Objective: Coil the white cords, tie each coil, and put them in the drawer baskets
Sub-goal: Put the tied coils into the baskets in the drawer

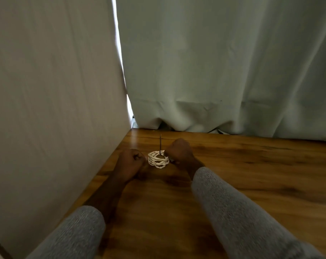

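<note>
A small coil of white twisted cord [157,159] lies on the wooden table [251,174] between my two hands. A thin dark tie [160,143] sticks straight up from the far side of the coil. My left hand [131,162] is a closed fist touching the coil's left side; what it pinches is hidden. My right hand [180,153] is closed against the coil's right side, fingers curled on the cord. Both forearms wear grey sleeves.
A beige curtain [55,109] hangs close along the table's left edge. A pale green curtain [223,62] drapes over the table's far edge. Bare wood stretches to the right and toward me. No drawer or basket is in view.
</note>
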Tool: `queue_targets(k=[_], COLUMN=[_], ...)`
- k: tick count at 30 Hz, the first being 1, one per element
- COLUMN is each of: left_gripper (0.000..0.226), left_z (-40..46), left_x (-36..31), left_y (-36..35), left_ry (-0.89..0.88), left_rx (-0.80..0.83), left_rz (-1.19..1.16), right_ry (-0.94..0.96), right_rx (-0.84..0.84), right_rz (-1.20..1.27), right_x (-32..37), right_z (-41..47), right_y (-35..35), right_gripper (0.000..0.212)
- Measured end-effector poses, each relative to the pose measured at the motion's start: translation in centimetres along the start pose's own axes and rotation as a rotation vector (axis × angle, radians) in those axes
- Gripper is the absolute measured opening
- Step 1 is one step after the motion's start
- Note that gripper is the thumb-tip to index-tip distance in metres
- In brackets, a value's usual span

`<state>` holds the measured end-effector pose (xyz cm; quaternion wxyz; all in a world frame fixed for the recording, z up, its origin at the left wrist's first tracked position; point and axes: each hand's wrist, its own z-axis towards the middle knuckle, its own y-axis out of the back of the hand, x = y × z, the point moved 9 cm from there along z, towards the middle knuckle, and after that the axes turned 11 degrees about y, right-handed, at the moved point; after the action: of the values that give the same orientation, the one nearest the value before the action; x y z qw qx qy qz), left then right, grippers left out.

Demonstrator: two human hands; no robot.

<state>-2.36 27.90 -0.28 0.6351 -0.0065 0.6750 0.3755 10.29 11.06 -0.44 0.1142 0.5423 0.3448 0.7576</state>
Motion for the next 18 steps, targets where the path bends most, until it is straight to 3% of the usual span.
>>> queue_targets(k=[6, 9, 18], left_gripper=[0.021, 0.021, 0.027], left_z=[-1.7, -3.2, -9.6], left_x=[-4.7, -7.3, -16.5], left_y=[-5.3, -9.0, -22.2], left_ry=[-0.14, -0.174, -0.324], left_rx=[0.09, 0.169, 0.441], left_rz=[0.054, 0.009, -0.064], right_ry=[-0.1, -0.083, -0.277], right_rx=[-0.159, -0.301, -0.538], right_rz=[0.118, 0.037, -0.04], right_x=[-4.6, -6.5, -14.9], right_z=[-5.3, -8.3, -19.2], right_y=[7.2, 11.8, 24.8], right_gripper=[0.006, 0.014, 0.018])
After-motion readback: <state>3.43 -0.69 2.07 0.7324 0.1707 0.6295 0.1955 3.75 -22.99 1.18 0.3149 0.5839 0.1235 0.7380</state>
